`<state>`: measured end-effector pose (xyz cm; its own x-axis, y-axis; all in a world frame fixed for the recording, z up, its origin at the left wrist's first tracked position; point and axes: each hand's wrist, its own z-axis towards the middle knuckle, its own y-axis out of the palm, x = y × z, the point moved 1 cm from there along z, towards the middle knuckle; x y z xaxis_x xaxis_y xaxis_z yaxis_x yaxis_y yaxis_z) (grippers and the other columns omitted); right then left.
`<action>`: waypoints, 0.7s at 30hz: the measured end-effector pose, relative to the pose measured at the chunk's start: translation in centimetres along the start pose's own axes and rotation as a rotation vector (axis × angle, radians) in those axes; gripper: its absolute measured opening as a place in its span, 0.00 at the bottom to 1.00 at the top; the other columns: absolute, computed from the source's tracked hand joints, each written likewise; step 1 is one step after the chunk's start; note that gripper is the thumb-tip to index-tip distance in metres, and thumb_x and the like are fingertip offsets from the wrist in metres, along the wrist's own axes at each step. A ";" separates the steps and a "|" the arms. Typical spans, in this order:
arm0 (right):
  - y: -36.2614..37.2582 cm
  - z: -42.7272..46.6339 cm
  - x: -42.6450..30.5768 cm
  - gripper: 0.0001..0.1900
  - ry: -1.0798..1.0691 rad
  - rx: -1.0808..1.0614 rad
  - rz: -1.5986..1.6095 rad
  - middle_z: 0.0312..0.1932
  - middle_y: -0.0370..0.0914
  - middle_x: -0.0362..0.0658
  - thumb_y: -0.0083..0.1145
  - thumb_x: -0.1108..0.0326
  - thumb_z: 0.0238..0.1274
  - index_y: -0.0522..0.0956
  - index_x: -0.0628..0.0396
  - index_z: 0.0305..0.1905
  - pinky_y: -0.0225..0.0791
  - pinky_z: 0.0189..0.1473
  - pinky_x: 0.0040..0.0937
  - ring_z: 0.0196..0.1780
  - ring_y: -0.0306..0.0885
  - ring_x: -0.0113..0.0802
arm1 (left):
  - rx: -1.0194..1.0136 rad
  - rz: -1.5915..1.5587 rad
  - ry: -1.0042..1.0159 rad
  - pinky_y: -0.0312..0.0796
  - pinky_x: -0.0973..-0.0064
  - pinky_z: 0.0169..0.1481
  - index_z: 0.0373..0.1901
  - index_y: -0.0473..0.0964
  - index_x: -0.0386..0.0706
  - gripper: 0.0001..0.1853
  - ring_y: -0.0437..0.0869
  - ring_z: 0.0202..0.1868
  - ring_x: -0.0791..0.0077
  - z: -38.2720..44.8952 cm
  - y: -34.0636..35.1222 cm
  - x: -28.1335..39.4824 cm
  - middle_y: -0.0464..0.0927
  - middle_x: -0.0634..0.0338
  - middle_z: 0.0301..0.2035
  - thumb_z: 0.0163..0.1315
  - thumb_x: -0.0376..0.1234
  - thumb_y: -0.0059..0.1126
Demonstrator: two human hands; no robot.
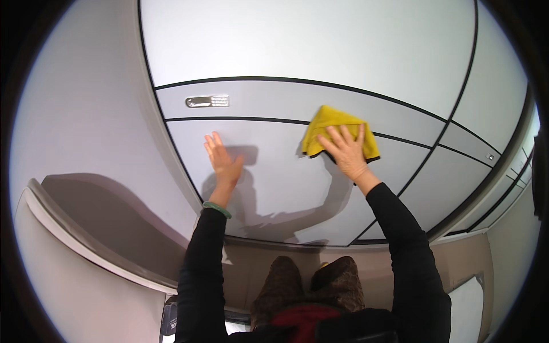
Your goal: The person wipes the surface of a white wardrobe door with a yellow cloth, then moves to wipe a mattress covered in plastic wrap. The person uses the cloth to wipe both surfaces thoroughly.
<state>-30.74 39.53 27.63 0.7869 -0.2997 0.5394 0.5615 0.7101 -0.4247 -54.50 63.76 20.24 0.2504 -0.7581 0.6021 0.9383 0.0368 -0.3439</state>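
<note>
A white door (283, 180) with black inlaid lines stands before me. My right hand (347, 152) is spread flat over a yellow cloth (324, 120) with dark edging, pressing it to the door across the lower black line. Folds of the cloth stick out above and on both sides of the fingers. My left hand (224, 162) holds nothing, its fingers raised in front of the door's left part; whether it touches the surface I cannot tell. A green bangle (216, 209) circles that wrist. Above the left hand, a shiny metal recessed handle (207, 101) is set in the band between the black lines.
A narrower panel (463, 171) with a small metal fitting (490, 157) adjoins on the right. At left is a pale wall (85, 107), with a curved light edge (98, 253) below it. Brownish floor (244, 266) runs along the door's foot. A dark box-like object (170, 316) bearing writing sits lower left.
</note>
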 end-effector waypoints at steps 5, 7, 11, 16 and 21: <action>-2.6 -5.8 7.7 0.24 0.345 0.085 -0.066 0.62 0.61 0.43 0.51 0.76 0.51 0.69 0.43 0.55 0.40 0.66 0.69 0.65 0.57 0.48 | -0.011 0.026 -0.053 0.38 0.57 0.73 0.72 0.37 0.42 0.54 0.35 0.72 0.42 0.1 0.2 0.7 0.35 0.40 0.70 0.48 0.34 0.65; -3.3 -7.2 9.9 0.23 0.500 0.167 -0.042 0.63 0.60 0.47 0.49 0.79 0.51 0.68 0.48 0.54 0.39 0.66 0.67 0.66 0.56 0.50 | -0.007 0.061 -0.041 0.38 0.55 0.72 0.73 0.36 0.45 0.54 0.35 0.72 0.44 0.1 0.1 0.3 0.34 0.42 0.70 0.49 0.35 0.65; -5.1 -8.4 12.6 0.25 0.682 0.384 0.098 0.65 0.58 0.53 0.43 0.83 0.55 0.61 0.58 0.60 0.44 0.69 0.52 0.67 0.55 0.51 | -0.047 0.069 -0.079 0.38 0.54 0.72 0.73 0.37 0.45 0.53 0.36 0.72 0.43 0.2 0.4 0.2 0.35 0.41 0.70 0.50 0.35 0.64; -6.0 -6.3 15.0 0.19 1.200 0.752 0.373 0.55 0.67 0.60 0.42 0.75 0.63 0.60 0.66 0.58 0.57 0.60 0.41 0.58 0.66 0.53 | -0.007 0.022 -0.054 0.38 0.53 0.72 0.72 0.40 0.42 0.53 0.38 0.71 0.40 0.5 0.2 -0.9 0.38 0.38 0.69 0.47 0.37 0.64; -6.1 -3.4 18.0 0.17 1.248 0.771 0.209 0.54 0.67 0.60 0.44 0.73 0.61 0.63 0.67 0.54 0.59 0.58 0.42 0.57 0.66 0.56 | 0.085 0.054 0.063 0.41 0.52 0.71 0.71 0.41 0.39 0.53 0.41 0.70 0.36 1.0 0.9 -1.6 0.42 0.34 0.68 0.46 0.36 0.64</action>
<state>-19.19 27.65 37.49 0.7646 -0.2087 -0.6097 0.4561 0.8437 0.2832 -53.81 65.64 19.73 0.2879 -0.7928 0.5372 0.9414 0.1314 -0.3107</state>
